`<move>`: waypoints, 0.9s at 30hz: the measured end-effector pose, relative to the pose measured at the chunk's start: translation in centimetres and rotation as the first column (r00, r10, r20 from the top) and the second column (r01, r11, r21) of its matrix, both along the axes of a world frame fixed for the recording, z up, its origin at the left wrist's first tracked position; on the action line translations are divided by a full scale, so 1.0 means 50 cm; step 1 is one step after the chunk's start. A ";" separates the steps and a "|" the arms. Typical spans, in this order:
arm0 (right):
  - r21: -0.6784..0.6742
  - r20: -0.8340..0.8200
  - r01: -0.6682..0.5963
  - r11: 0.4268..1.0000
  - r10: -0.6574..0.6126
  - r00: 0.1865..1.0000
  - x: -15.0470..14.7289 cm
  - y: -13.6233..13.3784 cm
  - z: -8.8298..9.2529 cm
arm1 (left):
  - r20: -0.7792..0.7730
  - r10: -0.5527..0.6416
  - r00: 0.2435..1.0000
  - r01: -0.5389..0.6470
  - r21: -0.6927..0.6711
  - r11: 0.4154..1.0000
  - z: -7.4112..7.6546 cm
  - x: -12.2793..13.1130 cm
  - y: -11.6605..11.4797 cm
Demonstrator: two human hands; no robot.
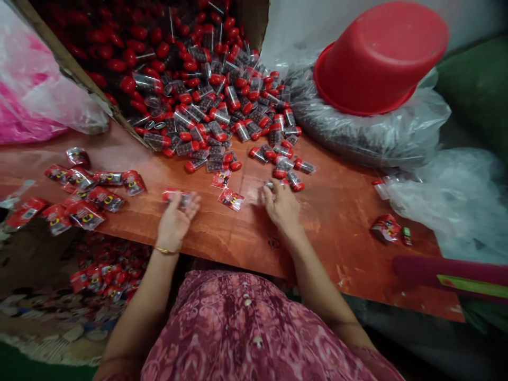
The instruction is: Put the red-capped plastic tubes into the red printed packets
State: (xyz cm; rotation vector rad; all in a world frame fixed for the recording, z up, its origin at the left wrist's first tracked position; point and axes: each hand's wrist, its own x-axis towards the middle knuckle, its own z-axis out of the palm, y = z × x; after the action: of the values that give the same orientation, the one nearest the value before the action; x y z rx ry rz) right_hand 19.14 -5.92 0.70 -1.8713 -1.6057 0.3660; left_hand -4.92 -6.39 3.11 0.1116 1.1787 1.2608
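My left hand (173, 226) is over the table's front part, palm turned inward and slightly blurred. Its fingers hold a small red-and-clear packet (171, 195). Further right, my right hand (282, 207) reaches down to the table, its fingertips closed round a small clear tube (269, 184) with a red cap. Between the hands lie two flat red printed cards, the upper card (220, 179) and the lower card (230, 199). Several red-capped tubes (283, 163) lie just beyond my right hand. To the left of my left hand are several filled red packets (85, 214).
A cardboard box (129, 127) on its side spills a large heap of red-capped tubes (216, 114). A red tub (381, 58) rests upside down on a bulky plastic bag (357, 135). At right are clear plastic (468, 196) and a red packet (386, 228). More packets (107, 278) lie below the table edge.
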 end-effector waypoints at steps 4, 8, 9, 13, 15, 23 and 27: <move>-0.037 0.327 -0.011 0.999 0.022 0.945 0.052 0.013 -0.018 | -0.010 0.231 0.973 -0.231 0.033 0.972 0.015 -0.065 -0.009; 0.017 0.379 -0.073 0.997 0.061 0.923 0.057 -0.029 -0.043 | -0.267 -0.045 0.963 0.058 0.041 0.997 0.004 0.020 -0.035; 0.028 0.375 -0.067 0.997 0.051 0.926 0.055 -0.041 -0.047 | -0.400 -0.080 0.913 0.132 0.106 0.986 -0.005 0.051 -0.035; 0.097 0.311 -0.039 0.995 0.007 0.950 0.047 -0.074 -0.059 | -0.836 -0.046 0.546 0.479 0.268 0.836 -0.047 0.132 -0.003; 0.141 0.268 -0.042 0.989 0.003 0.963 0.047 -0.080 -0.065 | -0.962 -0.043 0.270 0.606 0.135 0.784 -0.061 0.141 0.016; 0.314 0.269 -0.102 0.944 0.015 0.963 0.037 -0.076 -0.065 | -0.953 -0.027 -0.301 0.659 -0.229 0.716 -0.069 0.133 0.024; 0.328 0.243 -0.157 0.931 0.077 0.967 0.010 -0.077 -0.051 | -0.954 0.005 -0.300 0.673 -0.208 0.709 -0.073 0.133 0.027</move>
State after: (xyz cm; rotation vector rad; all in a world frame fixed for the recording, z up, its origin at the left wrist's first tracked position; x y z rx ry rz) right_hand 19.64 -9.75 -1.83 -1.5946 -1.8045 -0.0850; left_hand 1.73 -5.04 -0.53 2.1744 1.8228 0.5405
